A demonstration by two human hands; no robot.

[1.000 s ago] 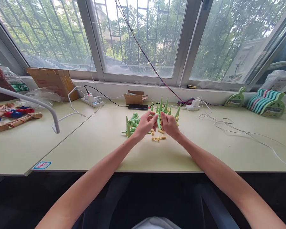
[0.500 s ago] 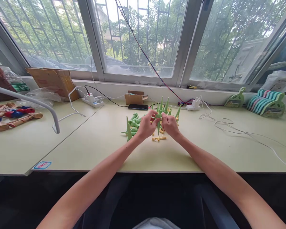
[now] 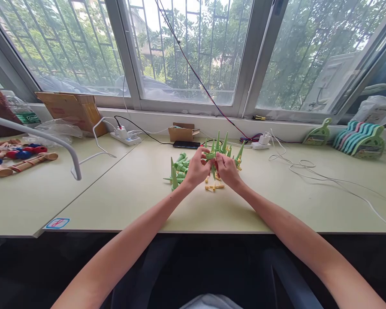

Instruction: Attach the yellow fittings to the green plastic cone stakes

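My left hand [image 3: 197,168] is closed around a green plastic spike [image 3: 209,156], its ring-like wide end up and its point down, above the table. Against the spike's right side my right hand [image 3: 227,168] pinches its fingers together; whatever sits between them is hidden. Several more green spikes [image 3: 180,165] lie in a heap to the left, a few of them upright. Behind my hands stand other green spikes [image 3: 224,142], some with yellow pieces fitted. Small yellow valve-like pieces [image 3: 215,187] lie on the table just below my hands.
Behind the heap are a black phone [image 3: 186,144] and a small open cardboard box [image 3: 182,132]. White cables [image 3: 305,165] trail across the right side. Wooden toys [image 3: 25,165] and a lamp arm [image 3: 61,143] are at left, dustpan sets [image 3: 360,139] at far right.
The held spike has tilted and shifted slightly left. My right hand has moved a little left, closer to my left hand.
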